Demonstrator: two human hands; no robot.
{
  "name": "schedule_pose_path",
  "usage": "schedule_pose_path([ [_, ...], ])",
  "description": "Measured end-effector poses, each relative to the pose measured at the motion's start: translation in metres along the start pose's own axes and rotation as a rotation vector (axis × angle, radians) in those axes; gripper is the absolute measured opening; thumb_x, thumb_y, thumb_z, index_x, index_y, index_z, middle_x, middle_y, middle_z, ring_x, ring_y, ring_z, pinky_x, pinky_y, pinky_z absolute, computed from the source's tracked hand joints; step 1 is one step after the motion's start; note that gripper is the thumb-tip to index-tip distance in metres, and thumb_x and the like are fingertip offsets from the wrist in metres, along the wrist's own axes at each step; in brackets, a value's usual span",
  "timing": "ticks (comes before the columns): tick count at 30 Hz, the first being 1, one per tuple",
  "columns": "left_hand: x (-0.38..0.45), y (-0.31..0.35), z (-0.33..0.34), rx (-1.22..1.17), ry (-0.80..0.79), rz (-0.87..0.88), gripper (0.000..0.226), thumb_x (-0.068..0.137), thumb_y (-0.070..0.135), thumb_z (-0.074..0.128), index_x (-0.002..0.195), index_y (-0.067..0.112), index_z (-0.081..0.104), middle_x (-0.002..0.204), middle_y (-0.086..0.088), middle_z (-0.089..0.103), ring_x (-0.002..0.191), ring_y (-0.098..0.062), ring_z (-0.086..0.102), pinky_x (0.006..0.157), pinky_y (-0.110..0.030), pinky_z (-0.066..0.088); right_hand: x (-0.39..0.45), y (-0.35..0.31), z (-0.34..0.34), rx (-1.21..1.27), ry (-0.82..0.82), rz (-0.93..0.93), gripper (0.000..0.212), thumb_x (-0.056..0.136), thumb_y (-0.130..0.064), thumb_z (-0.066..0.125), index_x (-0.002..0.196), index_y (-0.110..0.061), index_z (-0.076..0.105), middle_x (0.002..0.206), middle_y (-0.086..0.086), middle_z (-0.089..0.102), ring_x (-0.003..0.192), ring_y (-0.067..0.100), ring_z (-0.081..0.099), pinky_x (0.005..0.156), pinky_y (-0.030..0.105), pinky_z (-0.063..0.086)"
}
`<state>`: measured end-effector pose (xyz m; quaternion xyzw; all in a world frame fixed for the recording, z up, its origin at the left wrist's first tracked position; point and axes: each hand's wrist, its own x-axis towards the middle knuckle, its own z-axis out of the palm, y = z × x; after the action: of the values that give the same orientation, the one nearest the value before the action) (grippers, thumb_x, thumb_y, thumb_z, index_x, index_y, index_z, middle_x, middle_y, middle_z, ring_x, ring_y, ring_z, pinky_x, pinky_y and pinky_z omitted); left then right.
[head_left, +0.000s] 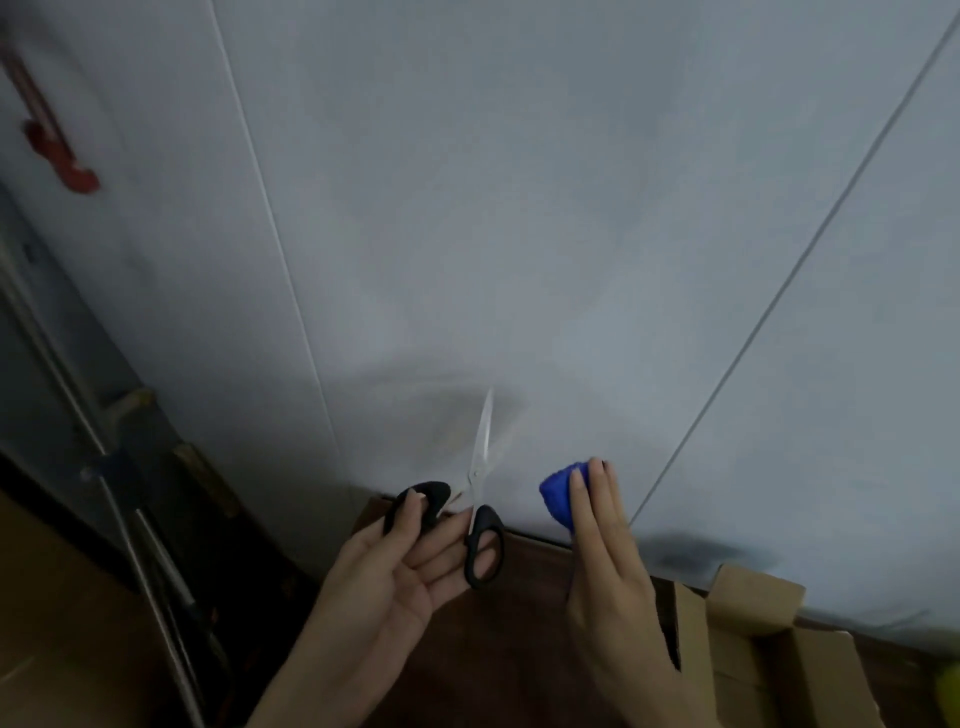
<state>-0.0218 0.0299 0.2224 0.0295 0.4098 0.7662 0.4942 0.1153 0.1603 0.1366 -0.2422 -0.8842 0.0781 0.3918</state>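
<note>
A pair of scissors (480, 467) with black handles and silver blades points up toward the pale wall, blades together. My left hand (400, 566) holds it palm up, thumb through one handle loop, fingers under the other loop. To the right, my right hand (605, 551) grips a small bright blue lump (556, 493), perhaps a ball of yarn or cloth, its back toward the camera. The fingers cover most of the blue lump. The two hands are apart, at about the same height.
A pale panelled wall (519, 234) fills most of the view. Open cardboard boxes (753, 639) sit at lower right on a dark brown surface (519, 623). A metal rail (130, 519) runs down the left. A red object (57, 150) hangs at upper left.
</note>
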Motion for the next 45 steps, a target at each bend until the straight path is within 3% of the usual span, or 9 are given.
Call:
schedule_pose_path([
  [4, -0.015, 0.037, 0.038, 0.067, -0.126, 0.118, 0.032, 0.076, 0.023, 0.054, 0.097, 0.0, 0.061, 0.095, -0.028, 0.072, 0.085, -0.039, 0.072, 0.071, -0.047, 0.06, 0.055, -0.013, -0.045, -0.024, 0.112, -0.237, 0.097, 0.069, 0.032, 0.04, 0.153, -0.012, 0.019, 0.162, 0.002, 0.013, 0.147, 0.031, 0.019, 0.12, 0.032, 0.016],
  [7, -0.027, 0.067, 0.073, 0.08, -0.224, 0.221, 0.034, 0.078, 0.024, 0.053, 0.101, 0.001, 0.061, 0.094, -0.028, 0.073, 0.085, -0.037, 0.073, 0.073, -0.044, 0.06, 0.092, -0.021, -0.083, -0.055, 0.192, -0.371, 0.076, 0.076, 0.026, 0.041, 0.146, -0.001, 0.028, 0.161, 0.005, 0.018, 0.145, 0.034, 0.023, 0.12, 0.035, 0.019],
  [12, -0.046, 0.101, 0.13, 0.053, -0.361, 0.381, 0.028, 0.08, 0.024, 0.055, 0.093, 0.0, 0.062, 0.092, -0.03, 0.072, 0.084, -0.036, 0.073, 0.073, -0.043, 0.06, 0.153, -0.042, -0.144, -0.139, 0.367, -0.502, 0.072, 0.076, 0.029, 0.041, 0.142, 0.001, 0.03, 0.153, 0.01, 0.027, 0.145, 0.037, 0.024, 0.12, 0.038, 0.021],
  [17, -0.058, 0.125, 0.168, 0.084, -0.446, 0.472, 0.033, 0.087, 0.025, 0.052, 0.107, -0.001, 0.059, 0.1, -0.028, 0.071, 0.095, -0.036, 0.071, 0.079, -0.042, 0.059, 0.196, -0.058, -0.183, -0.236, 0.449, -0.593, 0.068, 0.081, 0.027, 0.025, 0.143, -0.001, 0.03, 0.152, 0.014, 0.027, 0.144, 0.04, 0.023, 0.12, 0.043, 0.021],
  [19, -0.061, 0.132, 0.179, 0.081, -0.461, 0.489, 0.033, 0.089, 0.024, 0.052, 0.108, -0.002, 0.059, 0.099, -0.029, 0.071, 0.095, -0.036, 0.071, 0.08, -0.042, 0.059, 0.208, -0.062, -0.196, -0.262, 0.459, -0.609, 0.064, 0.086, 0.021, 0.015, 0.143, 0.001, 0.034, 0.152, 0.018, 0.028, 0.144, 0.041, 0.022, 0.12, 0.044, 0.022],
  [24, -0.07, 0.142, 0.2, 0.088, -0.498, 0.51, 0.038, 0.088, 0.025, 0.053, 0.112, -0.003, 0.059, 0.098, -0.029, 0.072, 0.094, -0.034, 0.072, 0.076, -0.039, 0.06, 0.227, -0.066, -0.221, -0.318, 0.509, -0.596, 0.061, 0.086, 0.02, 0.013, 0.14, 0.004, 0.038, 0.15, 0.022, 0.032, 0.143, 0.044, 0.022, 0.118, 0.048, 0.024],
  [27, -0.073, 0.144, 0.21, 0.112, -0.523, 0.533, 0.036, 0.092, 0.026, 0.05, 0.113, -0.002, 0.059, 0.099, -0.027, 0.072, 0.096, -0.033, 0.071, 0.08, -0.04, 0.059, 0.228, -0.067, -0.232, -0.375, 0.5, -0.632, 0.057, 0.096, 0.008, 0.005, 0.141, 0.001, 0.038, 0.148, 0.022, 0.034, 0.141, 0.046, 0.025, 0.117, 0.049, 0.026],
  [33, -0.075, 0.147, 0.222, 0.138, -0.57, 0.548, 0.036, 0.091, 0.029, 0.049, 0.113, 0.002, 0.06, 0.1, -0.025, 0.073, 0.096, -0.03, 0.071, 0.08, -0.038, 0.059, 0.232, -0.066, -0.248, -0.458, 0.456, -0.74, 0.048, 0.102, 0.0, 0.015, 0.138, -0.003, 0.047, 0.15, 0.018, 0.033, 0.141, 0.045, 0.027, 0.113, 0.049, 0.034],
  [45, -0.067, 0.144, 0.227, 0.23, -0.523, 0.559, 0.03, 0.093, 0.025, 0.051, 0.105, 0.0, 0.063, 0.092, -0.025, 0.074, 0.087, -0.034, 0.073, 0.068, -0.034, 0.061, 0.245, -0.049, -0.252, -0.538, 0.444, -0.721, 0.051, 0.101, 0.0, 0.014, 0.134, 0.002, 0.053, 0.147, 0.022, 0.034, 0.137, 0.05, 0.03, 0.108, 0.055, 0.038],
])
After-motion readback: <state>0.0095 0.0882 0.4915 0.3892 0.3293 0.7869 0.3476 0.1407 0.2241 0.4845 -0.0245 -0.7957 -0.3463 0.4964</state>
